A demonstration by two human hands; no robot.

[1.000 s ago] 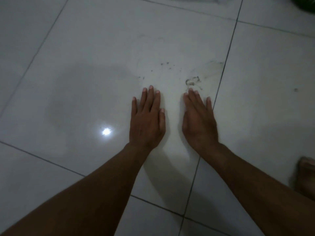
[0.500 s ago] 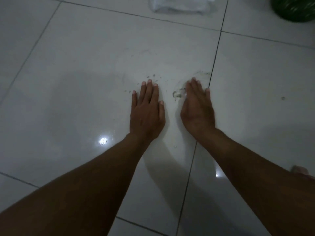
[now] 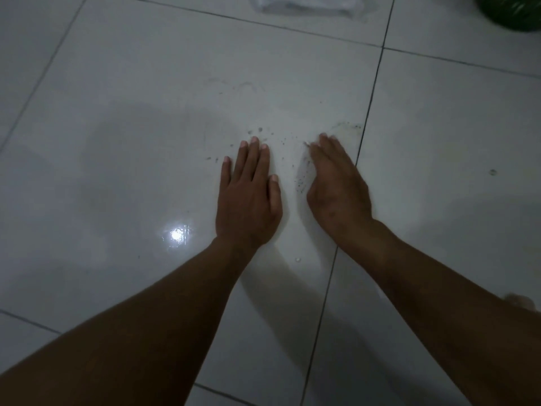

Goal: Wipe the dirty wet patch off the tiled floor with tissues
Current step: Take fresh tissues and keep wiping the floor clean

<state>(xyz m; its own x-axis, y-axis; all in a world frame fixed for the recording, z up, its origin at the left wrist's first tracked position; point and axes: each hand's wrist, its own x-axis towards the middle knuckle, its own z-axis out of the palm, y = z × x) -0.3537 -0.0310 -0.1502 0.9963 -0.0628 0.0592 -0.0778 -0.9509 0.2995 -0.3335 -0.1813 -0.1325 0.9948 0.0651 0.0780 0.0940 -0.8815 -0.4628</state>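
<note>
My left hand (image 3: 248, 197) lies flat, palm down, on the white tiled floor, fingers together and holding nothing. My right hand (image 3: 338, 186) rests beside it, tilted up on its outer edge with the fingers slightly curled, empty as far as I can see. The dirty wet patch (image 3: 345, 128) shows as dark specks and a smeared ring just beyond and between the fingertips, next to a grout line. A white pack of tissues (image 3: 310, 4) lies at the top edge, well beyond both hands.
A dark green round object (image 3: 512, 10) sits in the top right corner. A lamp reflection (image 3: 176, 235) glints on the wet-looking tile left of my left wrist. Toes of a foot (image 3: 519, 303) show at the right edge. One small dark spot (image 3: 493, 172) marks the right tile.
The view has tilted up, bringing the tissue pack and green object into sight. My right hand has slid forward onto the dirty mark and rolled up on its edge. My left hand stays flat.
</note>
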